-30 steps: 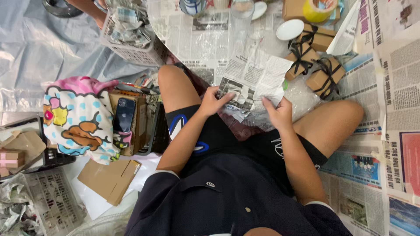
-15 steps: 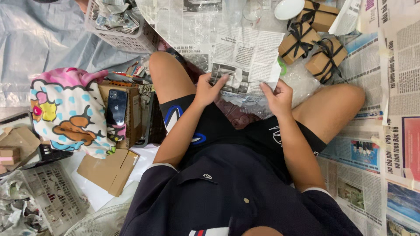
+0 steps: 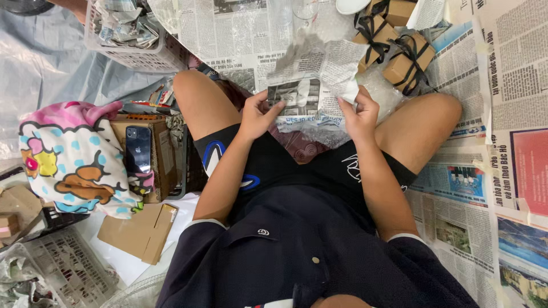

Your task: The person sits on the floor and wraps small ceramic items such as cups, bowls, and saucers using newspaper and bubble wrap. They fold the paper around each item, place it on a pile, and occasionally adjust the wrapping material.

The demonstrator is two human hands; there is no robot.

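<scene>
Crumpled newsprint, a sheet (image 3: 313,85) of it, is being held up over the lap of a person sitting cross-legged on a paper-covered floor (image 3: 508,131). The left hand (image 3: 258,116) is pinching the sheet's lower left edge, thumb on top, and the right hand (image 3: 358,112) is gripping its lower right edge, fingers curled round the paper. Bubble wrap (image 3: 377,91) is lying just beyond the right hand. Two brown boxes (image 3: 394,40) tied with black ribbon are sitting past it. A basket (image 3: 128,40) of crumpled paper is standing to the left, and a phone (image 3: 138,149) is resting on a box beside a patterned cloth (image 3: 74,159).
</scene>
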